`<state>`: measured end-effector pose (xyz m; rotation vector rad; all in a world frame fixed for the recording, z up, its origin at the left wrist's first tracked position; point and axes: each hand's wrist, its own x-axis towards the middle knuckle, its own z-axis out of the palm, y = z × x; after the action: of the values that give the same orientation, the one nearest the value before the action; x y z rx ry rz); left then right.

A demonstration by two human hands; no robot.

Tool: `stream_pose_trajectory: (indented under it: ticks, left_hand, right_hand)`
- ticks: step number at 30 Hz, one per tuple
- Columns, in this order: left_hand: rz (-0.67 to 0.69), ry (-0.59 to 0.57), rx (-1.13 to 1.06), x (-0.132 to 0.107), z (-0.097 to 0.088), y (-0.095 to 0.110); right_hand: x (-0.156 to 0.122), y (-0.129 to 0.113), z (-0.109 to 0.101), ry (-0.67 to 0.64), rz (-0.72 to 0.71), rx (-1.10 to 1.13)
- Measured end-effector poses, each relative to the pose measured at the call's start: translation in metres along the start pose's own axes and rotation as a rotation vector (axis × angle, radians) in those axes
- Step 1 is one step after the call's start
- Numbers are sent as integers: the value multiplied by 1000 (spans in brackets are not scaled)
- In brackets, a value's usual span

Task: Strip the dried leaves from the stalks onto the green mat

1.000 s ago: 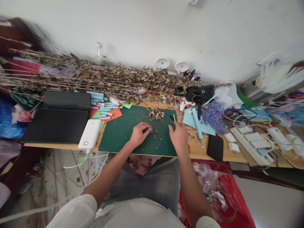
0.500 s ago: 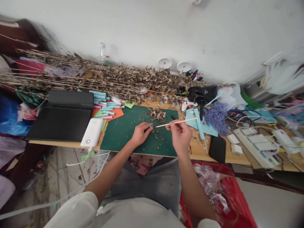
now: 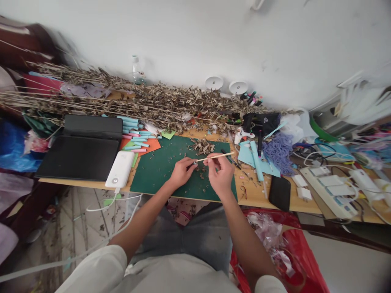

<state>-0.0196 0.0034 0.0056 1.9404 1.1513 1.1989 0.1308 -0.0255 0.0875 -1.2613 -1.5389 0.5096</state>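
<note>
My right hand (image 3: 220,174) pinches a thin wooden stick (image 3: 221,155), which slants down to the left. The stick's tip meets the fingertips of my left hand (image 3: 182,171). Those fingers are closed on a small light-blue piece (image 3: 195,163), mostly hidden, in the colour of the rolled paper tubes (image 3: 142,144) farther left. Both hands are over a green cutting mat (image 3: 152,175). Just beyond them lies a small heap of dried leaves (image 3: 203,146), with crumbs scattered about. A black pen (image 3: 231,158) rests behind my right hand.
Dried leafy stalks (image 3: 171,101) stretch along the back. At left are a black tablet case (image 3: 79,158) and a white power bank (image 3: 119,169). To the right lie a glue gun (image 3: 243,135), blue paper (image 3: 249,154), purple yarn (image 3: 278,150), a phone (image 3: 280,193) and a power strip (image 3: 330,189).
My right hand has moved left, bringing the wooden stick's tip to the light-blue piece in my left hand. The black pen is more exposed now. My left hand has hardly moved.
</note>
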Motion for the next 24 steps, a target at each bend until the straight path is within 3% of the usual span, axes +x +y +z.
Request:
stream_pose_trajectory:
  ticks: [14,24]
  left_hand:
    - [-12,-15,9,0,-2,3]
    - [-5,-24,5,1,-2,1]
  right_hand:
    - [6,-2,2,-58,-45,-80]
    - [13,-2,8,-171,-183,-230]
